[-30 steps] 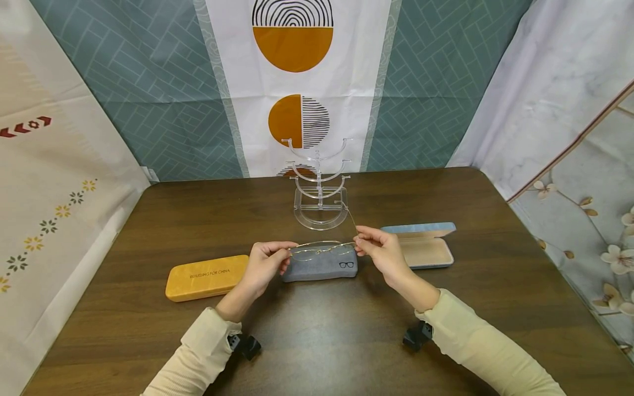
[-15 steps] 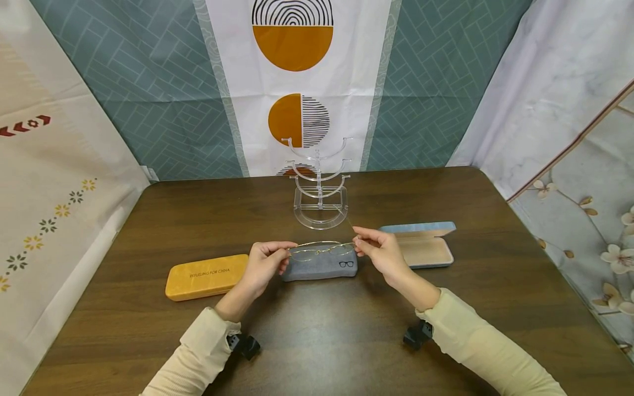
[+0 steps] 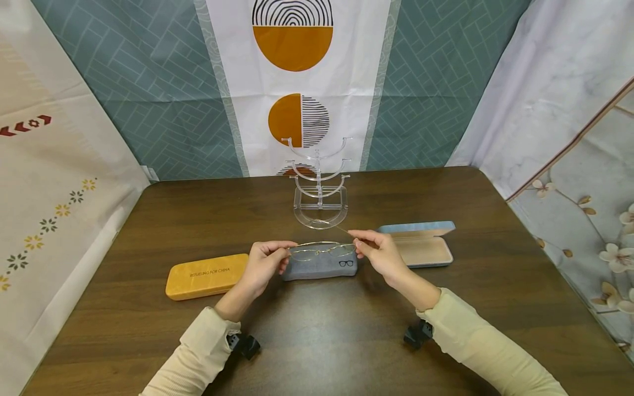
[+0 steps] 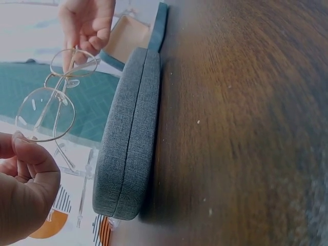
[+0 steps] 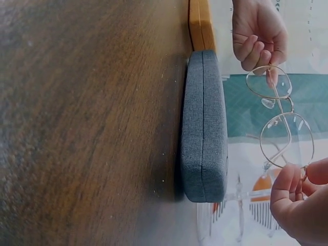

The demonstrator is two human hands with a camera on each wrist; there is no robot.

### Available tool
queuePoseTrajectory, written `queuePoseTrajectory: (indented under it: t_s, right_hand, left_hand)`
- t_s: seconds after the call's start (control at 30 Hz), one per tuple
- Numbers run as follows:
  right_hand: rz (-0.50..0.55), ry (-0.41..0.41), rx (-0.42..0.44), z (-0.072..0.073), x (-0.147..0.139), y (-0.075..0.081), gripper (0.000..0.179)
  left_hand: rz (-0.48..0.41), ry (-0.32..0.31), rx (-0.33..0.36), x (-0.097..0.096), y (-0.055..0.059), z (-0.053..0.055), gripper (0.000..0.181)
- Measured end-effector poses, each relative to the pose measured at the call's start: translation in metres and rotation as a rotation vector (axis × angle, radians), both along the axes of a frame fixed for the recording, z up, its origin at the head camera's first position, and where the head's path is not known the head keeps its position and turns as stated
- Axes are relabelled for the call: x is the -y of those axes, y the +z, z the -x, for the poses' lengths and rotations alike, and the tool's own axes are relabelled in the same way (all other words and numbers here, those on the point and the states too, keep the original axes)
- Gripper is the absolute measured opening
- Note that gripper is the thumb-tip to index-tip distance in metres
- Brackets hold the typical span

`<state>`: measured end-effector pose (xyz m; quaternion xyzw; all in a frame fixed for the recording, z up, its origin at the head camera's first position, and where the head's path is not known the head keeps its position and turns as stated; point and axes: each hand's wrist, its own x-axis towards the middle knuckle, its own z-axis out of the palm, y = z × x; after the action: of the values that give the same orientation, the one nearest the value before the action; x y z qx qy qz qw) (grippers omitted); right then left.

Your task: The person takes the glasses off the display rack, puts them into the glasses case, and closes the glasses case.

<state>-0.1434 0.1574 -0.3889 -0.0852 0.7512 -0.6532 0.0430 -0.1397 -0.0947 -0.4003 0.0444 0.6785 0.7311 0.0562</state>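
Thin gold-rimmed eyeglasses (image 3: 317, 252) hang between my hands above a closed grey glasses case (image 3: 317, 270). My left hand (image 3: 266, 265) pinches the left end of the frame between thumb and fingers. At the opposite end, my right hand (image 3: 381, 254) pinches the frame near the hinge. One temple runs across behind the lenses; the other slants from the right fingertips back to the left. In the left wrist view both round lenses (image 4: 46, 114) show, with the temples crossing behind. The right wrist view shows the grey case (image 5: 204, 128) on the table, apart from the eyeglasses.
A yellow glasses case (image 3: 208, 276) lies closed to the left. On the right, a light-blue glasses case (image 3: 426, 251) stands with its lid raised. Behind the hands is a clear tiered display stand (image 3: 320, 192). Fabric backdrops border the wooden table (image 3: 317, 335).
The right temple has swung inward, from pointing back toward the stand to slanting leftward behind the lenses. My right fingers shifted slightly with it; my left hand stayed nearly still.
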Motion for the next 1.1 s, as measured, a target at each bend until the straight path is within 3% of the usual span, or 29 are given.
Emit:
queuePoseTrajectory:
  t_s: [0.33, 0.67, 1.1]
  right_hand:
    - [-0.035, 0.036, -0.026, -0.0015, 0.0017, 0.0012, 0.026]
    - [-0.105, 0.081, 0.000, -0.0011, -0.0011, -0.0006, 0.025]
    - [-0.067, 0.143, -0.070, 0.0009, -0.0071, -0.0005, 0.031]
  left_hand:
    - [0.005, 0.000, 0.005, 0.0007, 0.0004, -0.0004, 0.022]
    - [-0.003, 0.000, 0.021, 0.0013, 0.0015, -0.0003, 0.023]
    - [-0.058, 0.014, 0.032, 0.0007, 0.0027, 0.0005, 0.022]
